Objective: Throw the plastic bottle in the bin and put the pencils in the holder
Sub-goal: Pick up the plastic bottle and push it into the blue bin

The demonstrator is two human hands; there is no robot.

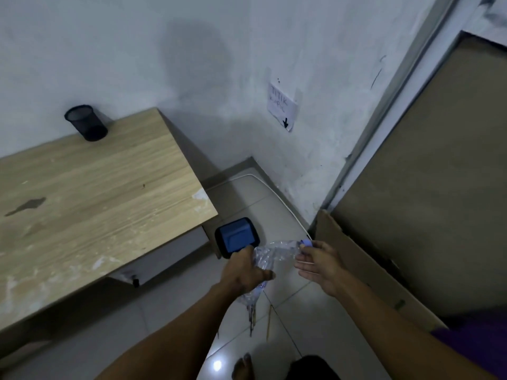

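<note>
A crumpled clear plastic bottle [270,256] with a blue cap hangs above the floor. My left hand [244,272] grips its middle. My right hand [319,263] has its fingers at the capped end, loosely spread; whether it grips is unclear. Just beyond the bottle, a small blue bin [236,237] with a dark rim stands on the floor beside the table. Two or three pencils [268,322] lie on the floor tiles below my hands. A black mesh holder [86,123] stands at the far corner of the wooden table [96,193], against the wall.
A flattened cardboard sheet [365,267] leans at the right by a brown door. A paper note with an arrow [282,106] is stuck on the white wall. A white cable runs along the wall's base. My bare foot [242,366] shows at the bottom.
</note>
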